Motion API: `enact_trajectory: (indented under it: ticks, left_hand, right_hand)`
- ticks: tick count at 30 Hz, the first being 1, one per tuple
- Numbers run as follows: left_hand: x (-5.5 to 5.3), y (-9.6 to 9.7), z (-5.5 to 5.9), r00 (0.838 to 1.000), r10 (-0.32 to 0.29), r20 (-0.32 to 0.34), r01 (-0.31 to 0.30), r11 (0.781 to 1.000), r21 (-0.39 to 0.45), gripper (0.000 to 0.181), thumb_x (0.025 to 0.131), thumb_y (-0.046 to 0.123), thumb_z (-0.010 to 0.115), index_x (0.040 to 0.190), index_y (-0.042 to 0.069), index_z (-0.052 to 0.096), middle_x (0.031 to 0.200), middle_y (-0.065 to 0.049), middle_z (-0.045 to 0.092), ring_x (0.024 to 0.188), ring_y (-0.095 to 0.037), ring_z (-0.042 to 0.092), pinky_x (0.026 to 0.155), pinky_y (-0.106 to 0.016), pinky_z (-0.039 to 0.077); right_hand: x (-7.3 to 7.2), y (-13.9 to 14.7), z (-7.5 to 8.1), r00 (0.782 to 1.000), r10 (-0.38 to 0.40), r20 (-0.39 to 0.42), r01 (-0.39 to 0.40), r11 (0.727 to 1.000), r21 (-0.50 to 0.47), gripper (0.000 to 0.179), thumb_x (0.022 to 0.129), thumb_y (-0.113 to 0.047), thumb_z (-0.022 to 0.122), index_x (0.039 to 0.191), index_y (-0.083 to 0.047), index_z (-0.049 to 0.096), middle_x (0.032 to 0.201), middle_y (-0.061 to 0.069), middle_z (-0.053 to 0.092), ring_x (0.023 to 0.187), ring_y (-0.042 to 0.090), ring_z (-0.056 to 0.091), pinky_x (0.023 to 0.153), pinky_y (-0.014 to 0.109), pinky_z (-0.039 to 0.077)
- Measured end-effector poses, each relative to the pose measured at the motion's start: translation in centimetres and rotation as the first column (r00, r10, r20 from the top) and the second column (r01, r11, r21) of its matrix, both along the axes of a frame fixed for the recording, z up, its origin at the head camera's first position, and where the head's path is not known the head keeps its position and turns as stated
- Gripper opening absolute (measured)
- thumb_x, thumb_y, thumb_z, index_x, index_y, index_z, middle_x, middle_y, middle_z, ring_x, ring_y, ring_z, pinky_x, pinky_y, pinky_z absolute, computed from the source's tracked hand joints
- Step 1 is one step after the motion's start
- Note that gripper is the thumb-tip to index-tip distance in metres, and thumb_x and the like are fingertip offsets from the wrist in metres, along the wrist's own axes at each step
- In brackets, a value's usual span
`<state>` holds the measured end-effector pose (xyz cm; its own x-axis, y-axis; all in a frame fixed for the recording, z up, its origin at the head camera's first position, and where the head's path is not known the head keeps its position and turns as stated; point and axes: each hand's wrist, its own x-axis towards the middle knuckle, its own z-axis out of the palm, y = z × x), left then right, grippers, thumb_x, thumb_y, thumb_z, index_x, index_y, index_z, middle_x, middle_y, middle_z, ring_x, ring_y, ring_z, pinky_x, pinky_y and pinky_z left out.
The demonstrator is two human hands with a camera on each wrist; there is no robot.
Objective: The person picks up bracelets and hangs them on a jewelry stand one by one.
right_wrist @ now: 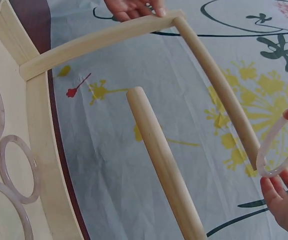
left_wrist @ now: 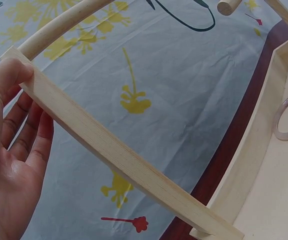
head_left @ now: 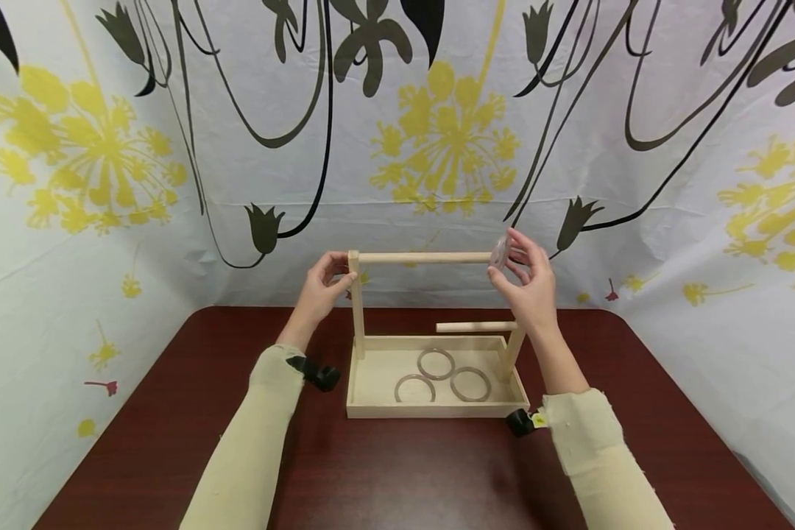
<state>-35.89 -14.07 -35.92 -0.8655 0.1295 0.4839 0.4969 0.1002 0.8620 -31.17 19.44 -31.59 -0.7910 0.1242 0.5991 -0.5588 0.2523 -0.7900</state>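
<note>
My right hand (head_left: 530, 283) pinches a translucent pale bangle (right_wrist: 265, 159) between thumb and fingers. The bangle is right at the free end of the upper wooden rod (head_left: 424, 258) and overlaps that end in the right wrist view. At the other end of this rod, my left hand (head_left: 321, 287) grips the top of the upright wooden post (left_wrist: 109, 142), thumb on the near side and fingers behind. Below, three more bangles (head_left: 470, 384) lie in the shallow wooden tray (head_left: 437, 412) of the stand.
A shorter, lower rod (head_left: 473, 327) juts leftward from a short post (head_left: 514, 353) at the tray's right side. The stand sits on a dark red-brown table (head_left: 397, 471). Behind hangs a white cloth (head_left: 225, 177) with yellow and dark plant prints.
</note>
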Motion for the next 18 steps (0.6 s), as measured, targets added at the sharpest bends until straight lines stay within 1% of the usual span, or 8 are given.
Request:
enact_trajectory:
  ticks: [4,7,9,13,15,18]
  left_hand:
    - [0.1,0.1,0.0,1.000,0.000,0.000,0.000,1.000,0.000,0.033,0.098,0.001,0.059,0.129,-0.006,0.051,0.126,-0.023,0.058,0.104,-0.009,0.055,0.085,-0.025,0.050]
    - [0.1,0.1,0.0,1.000,-0.001,-0.004,0.001,1.000,0.005,0.032,0.098,0.001,0.060,0.128,-0.007,0.051,0.125,-0.023,0.058,0.104,-0.007,0.055,0.087,-0.024,0.049]
    - [0.1,0.2,0.1,1.000,-0.003,-0.007,0.003,1.000,0.004,0.032,0.098,0.002,0.060,0.127,-0.007,0.051,0.125,-0.024,0.058,0.103,-0.007,0.055,0.086,-0.022,0.049]
    - [0.1,0.1,0.1,1.000,-0.007,-0.007,0.007,1.000,0.008,0.031,0.098,0.001,0.060,0.127,-0.007,0.051,0.122,-0.024,0.058,0.102,-0.008,0.055,0.076,-0.020,0.051]
    - [0.0,0.1,0.0,1.000,-0.006,-0.009,0.006,1.000,0.006,0.031,0.098,0.000,0.059,0.127,-0.008,0.051,0.122,-0.025,0.058,0.102,-0.008,0.056,0.073,-0.021,0.051]
    - [0.0,0.1,0.0,1.000,-0.004,-0.013,0.004,1.000,0.017,0.031,0.097,-0.001,0.060,0.127,-0.007,0.052,0.121,-0.025,0.058,0.102,-0.008,0.056,0.075,-0.021,0.051]
  right_hand:
    - [-0.6,0.1,-0.1,0.999,-0.015,0.032,0.014,0.999,0.034,0.064,0.088,0.002,0.069,0.147,-0.009,0.047,0.139,0.019,0.045,0.128,0.028,0.048,0.113,0.045,0.042]
    - [-1.1,0.2,-0.4,0.999,-0.013,0.050,0.011,0.999,0.043,0.064,0.089,0.002,0.068,0.148,-0.007,0.046,0.140,0.022,0.043,0.131,0.033,0.046,0.115,0.049,0.040]
    - [-1.3,0.2,-0.5,0.998,-0.010,0.061,0.007,0.999,0.042,0.063,0.089,0.001,0.068,0.148,-0.007,0.045,0.140,0.021,0.042,0.131,0.033,0.046,0.115,0.048,0.040]
    - [-1.7,0.1,-0.7,0.997,0.010,0.082,-0.012,1.000,0.025,0.064,0.090,-0.003,0.069,0.149,-0.009,0.044,0.140,0.018,0.044,0.131,0.029,0.048,0.114,0.045,0.042]
    - [-1.9,0.0,-0.8,0.996,0.019,0.090,-0.020,1.000,0.014,0.065,0.091,-0.005,0.069,0.150,-0.010,0.042,0.140,0.018,0.045,0.130,0.029,0.049,0.113,0.046,0.043]
    - [-2.2,-0.1,-1.0,0.994,0.023,0.111,-0.023,1.000,-0.001,0.067,0.091,-0.008,0.068,0.152,-0.011,0.039,0.140,0.017,0.048,0.130,0.028,0.050,0.110,0.049,0.043]
